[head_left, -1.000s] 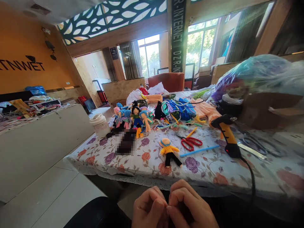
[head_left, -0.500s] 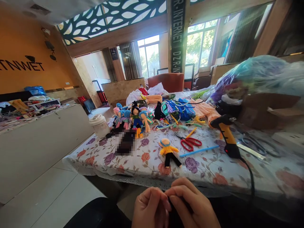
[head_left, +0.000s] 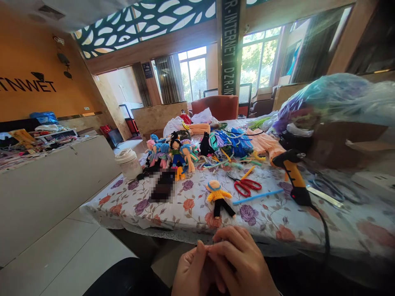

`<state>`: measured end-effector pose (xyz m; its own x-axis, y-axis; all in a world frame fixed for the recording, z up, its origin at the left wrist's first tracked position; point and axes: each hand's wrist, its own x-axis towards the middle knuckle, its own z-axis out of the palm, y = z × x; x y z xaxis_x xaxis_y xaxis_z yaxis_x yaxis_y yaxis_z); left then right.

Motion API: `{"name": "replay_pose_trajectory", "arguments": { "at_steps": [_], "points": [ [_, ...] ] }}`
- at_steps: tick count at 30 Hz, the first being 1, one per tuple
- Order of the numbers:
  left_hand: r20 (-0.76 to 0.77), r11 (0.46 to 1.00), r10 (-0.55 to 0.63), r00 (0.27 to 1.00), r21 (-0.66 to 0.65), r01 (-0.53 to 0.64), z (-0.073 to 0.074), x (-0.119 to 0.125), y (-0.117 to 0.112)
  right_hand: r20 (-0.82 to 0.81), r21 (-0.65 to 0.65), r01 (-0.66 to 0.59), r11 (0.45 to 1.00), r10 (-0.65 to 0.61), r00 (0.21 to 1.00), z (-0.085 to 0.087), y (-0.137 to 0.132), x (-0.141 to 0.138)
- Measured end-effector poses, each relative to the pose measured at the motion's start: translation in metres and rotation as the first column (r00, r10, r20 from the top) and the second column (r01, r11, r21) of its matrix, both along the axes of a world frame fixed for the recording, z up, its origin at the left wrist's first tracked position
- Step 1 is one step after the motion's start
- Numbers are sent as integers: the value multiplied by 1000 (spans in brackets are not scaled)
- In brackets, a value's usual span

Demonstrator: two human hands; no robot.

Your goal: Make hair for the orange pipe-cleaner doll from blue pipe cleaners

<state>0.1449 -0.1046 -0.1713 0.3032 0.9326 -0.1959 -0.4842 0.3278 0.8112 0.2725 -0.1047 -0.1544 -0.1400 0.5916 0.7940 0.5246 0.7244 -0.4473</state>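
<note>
My left hand (head_left: 191,269) and my right hand (head_left: 239,259) meet fingertip to fingertip in front of the table's near edge. Both are closed in a pinch; whatever lies between the fingers is hidden or too small to name. Just beyond them, a small doll (head_left: 219,199) with a yellow top, black trousers and blue-and-yellow headwear lies on the flowered tablecloth (head_left: 191,213). To its right are red-handled scissors (head_left: 247,186) and a blue pipe cleaner (head_left: 259,197). Farther right stands a yellow-and-black glue gun (head_left: 294,176) with its cord trailing toward me.
Several small dolls (head_left: 173,152) are heaped behind, beside a lidded white jar (head_left: 128,162). Bundles of blue pipe cleaners (head_left: 234,142) and peach ones (head_left: 267,144) lie at the back. A plastic bag (head_left: 333,96) bulges above a cardboard box (head_left: 345,142) at right.
My right hand has risen slightly and shifted left, its fingers now over the left fingertips. My left thumb points more upright. The things on the table stay where they were.
</note>
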Motion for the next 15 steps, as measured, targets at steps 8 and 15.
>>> {"name": "replay_pose_trajectory", "arguments": {
  "at_steps": [8, 15],
  "points": [
    [-92, 952, 303, 948, 64, -298, 10, -30, 8, -389, -527, -211, 824, -13, 921, -14, -2, 6],
    [-283, 804, 557, 781, 421, -421, 6, -29, -1, -604, -674, -445, 590, -91, 792, -12, -3, 1]
  ]
}}
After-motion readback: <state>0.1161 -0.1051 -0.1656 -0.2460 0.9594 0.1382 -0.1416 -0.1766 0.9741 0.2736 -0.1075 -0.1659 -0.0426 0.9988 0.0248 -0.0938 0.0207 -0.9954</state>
